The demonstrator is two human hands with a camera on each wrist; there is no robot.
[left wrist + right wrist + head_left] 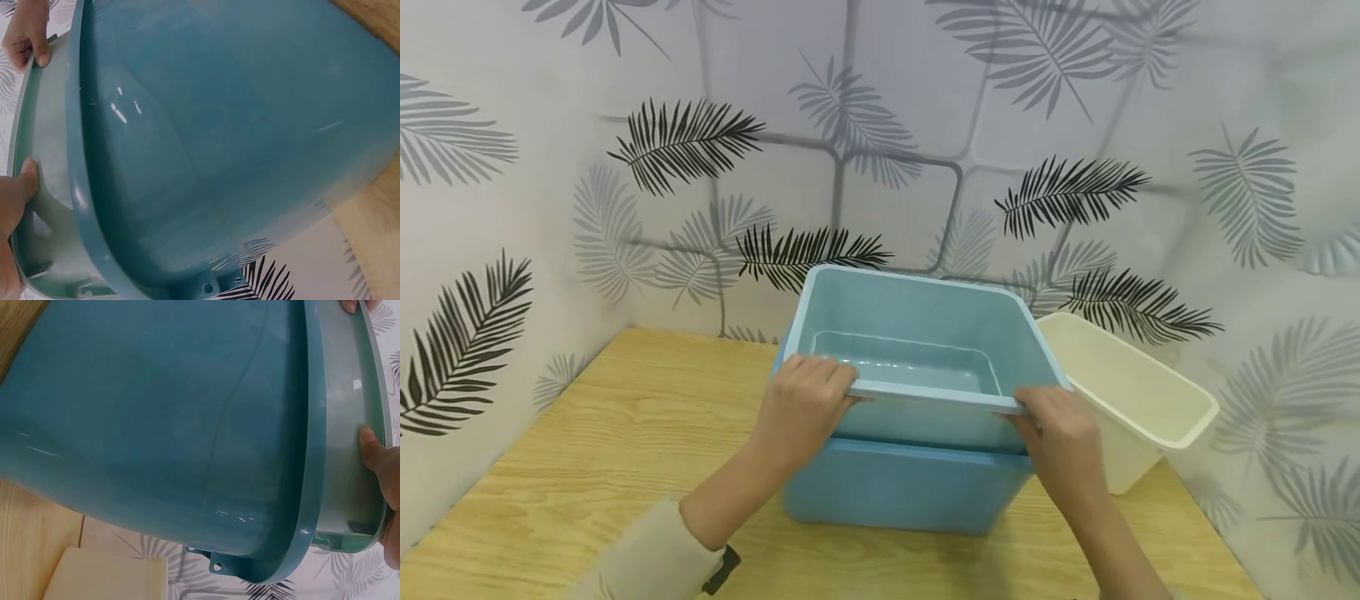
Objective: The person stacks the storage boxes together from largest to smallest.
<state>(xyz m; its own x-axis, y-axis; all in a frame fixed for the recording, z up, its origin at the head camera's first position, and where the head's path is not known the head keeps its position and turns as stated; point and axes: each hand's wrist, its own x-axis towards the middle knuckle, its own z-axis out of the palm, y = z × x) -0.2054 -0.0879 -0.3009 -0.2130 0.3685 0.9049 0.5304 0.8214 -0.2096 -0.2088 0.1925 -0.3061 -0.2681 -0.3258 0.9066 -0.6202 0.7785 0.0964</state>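
A pale blue-green plastic tub sits partly inside a darker blue tub, its rim well above the lower one's. My left hand grips the pale tub's near rim at the left corner, fingers over the edge. At the right corner of that same rim, my right hand holds on likewise. Both wrist views show the thumbs against the pale tub's outer wall, above the blue tub's thick lip. The inside of the lower tub is hidden.
A cream tub stands tilted behind and right of the stacked tubs, close to the wall. Everything stands on a wood-grain table. A leaf-patterned wall covering rises behind and along both sides.
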